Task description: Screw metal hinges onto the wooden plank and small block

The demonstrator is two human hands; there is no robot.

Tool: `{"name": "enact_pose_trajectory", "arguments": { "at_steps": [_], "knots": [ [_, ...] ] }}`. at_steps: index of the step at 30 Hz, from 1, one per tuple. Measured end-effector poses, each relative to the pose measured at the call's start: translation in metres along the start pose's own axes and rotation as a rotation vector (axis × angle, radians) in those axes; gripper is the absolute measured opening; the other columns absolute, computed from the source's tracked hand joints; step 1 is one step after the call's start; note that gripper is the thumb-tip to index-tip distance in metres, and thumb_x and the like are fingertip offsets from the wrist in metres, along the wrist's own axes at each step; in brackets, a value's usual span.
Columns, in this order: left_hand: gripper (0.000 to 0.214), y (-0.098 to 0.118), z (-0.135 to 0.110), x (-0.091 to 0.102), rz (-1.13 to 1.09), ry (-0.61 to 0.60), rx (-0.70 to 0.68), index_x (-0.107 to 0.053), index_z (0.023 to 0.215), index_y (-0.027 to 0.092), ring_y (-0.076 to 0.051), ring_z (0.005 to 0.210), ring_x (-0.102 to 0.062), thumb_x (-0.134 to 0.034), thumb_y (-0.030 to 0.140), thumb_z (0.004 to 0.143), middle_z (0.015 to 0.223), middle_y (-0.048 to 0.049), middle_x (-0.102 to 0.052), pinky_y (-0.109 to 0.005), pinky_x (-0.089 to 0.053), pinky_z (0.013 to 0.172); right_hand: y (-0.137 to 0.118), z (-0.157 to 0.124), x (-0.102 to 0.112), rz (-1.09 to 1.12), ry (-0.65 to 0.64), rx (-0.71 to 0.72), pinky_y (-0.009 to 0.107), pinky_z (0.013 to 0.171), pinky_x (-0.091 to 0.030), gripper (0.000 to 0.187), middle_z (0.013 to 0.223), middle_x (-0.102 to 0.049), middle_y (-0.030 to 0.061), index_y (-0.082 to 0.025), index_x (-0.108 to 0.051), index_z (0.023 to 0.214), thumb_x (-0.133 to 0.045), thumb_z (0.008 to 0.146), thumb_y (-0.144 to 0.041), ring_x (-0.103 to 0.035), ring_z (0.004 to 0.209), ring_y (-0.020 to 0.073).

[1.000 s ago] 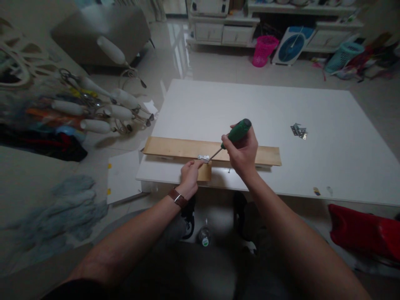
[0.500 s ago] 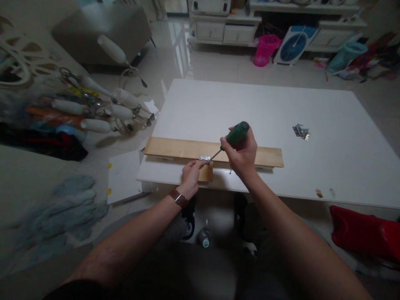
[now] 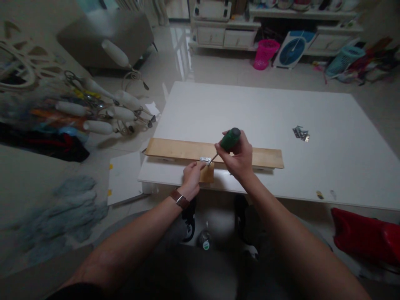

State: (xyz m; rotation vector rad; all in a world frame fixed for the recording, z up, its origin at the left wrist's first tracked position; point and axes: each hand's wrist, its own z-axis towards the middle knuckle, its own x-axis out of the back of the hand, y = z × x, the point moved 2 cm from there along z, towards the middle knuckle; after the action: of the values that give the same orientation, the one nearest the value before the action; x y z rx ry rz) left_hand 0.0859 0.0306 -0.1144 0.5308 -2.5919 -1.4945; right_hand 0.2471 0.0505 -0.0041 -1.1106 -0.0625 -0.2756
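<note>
Head view: 1 smooth, pale wooden plank [image 3: 175, 148] flat along the near edge of the glossy white table [image 3: 250, 108], 1 small metal hinge [image 3: 205, 158] on it. Right hand [image 3: 239, 156], fingers curled shut round 1 green-handled screwdriver [image 3: 229, 139], tip at the hinge. Left hand [image 3: 192, 177], fingers pinching the hinge, half hiding 1 short wood block [image 3: 208, 174]. Loose metal pieces [image 3: 301, 133] well to the right, too blurred for counting.

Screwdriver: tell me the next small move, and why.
Probably a short turn of the screwdriver with light downward pressure. The right hand grips its green handle, and the tip sits on the hinge where the board meets the block. The left hand holds the block at the edge of the table, so the work looks steadied.
</note>
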Motion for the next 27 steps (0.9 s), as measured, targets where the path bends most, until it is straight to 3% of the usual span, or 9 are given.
{"name": "enact_pose_trajectory", "arguments": {
  "at_steps": [13,20,27],
  "knots": [
    [0.024,-0.0038,0.0007,0.001,-0.055,-0.024,-0.036,-0.075,0.073,0.02,-0.023,0.09,-0.068,-0.089,0.035,0.06,0.084,-0.0046,-0.077,-0.034,-0.049,0.086,-0.0088,0.0047,-0.005,0.07,-0.167,-0.039,0.035,0.064,-0.055,0.035,0.089,-0.066,-0.0015,-0.029,-0.056,0.119,-0.07,0.087,-0.034,-0.067,0.075,0.0174],
    [0.03,0.0013,0.0018,0.0046,-0.091,-0.106,-0.024,-0.077,0.075,0.018,-0.024,0.091,-0.071,-0.094,0.034,0.056,0.09,-0.0082,-0.081,-0.036,-0.051,0.086,-0.0063,0.0032,-0.0031,0.036,-0.118,-0.043,0.034,0.062,-0.053,0.033,0.086,-0.065,-0.0022,-0.027,-0.06,0.113,-0.076,0.085,-0.039,-0.066,0.076,0.0171],
    [0.039,0.0004,0.0072,0.007,-0.149,-0.215,0.084,-0.077,0.082,0.017,-0.022,0.082,-0.07,-0.095,0.037,0.053,0.091,-0.0083,-0.079,-0.035,-0.052,0.078,-0.0078,0.0042,-0.0102,0.055,-0.088,-0.038,0.03,0.055,-0.045,0.034,0.082,-0.066,-0.004,-0.029,-0.054,0.105,-0.08,0.085,-0.04,-0.06,0.067,0.0143]
  ]
}}
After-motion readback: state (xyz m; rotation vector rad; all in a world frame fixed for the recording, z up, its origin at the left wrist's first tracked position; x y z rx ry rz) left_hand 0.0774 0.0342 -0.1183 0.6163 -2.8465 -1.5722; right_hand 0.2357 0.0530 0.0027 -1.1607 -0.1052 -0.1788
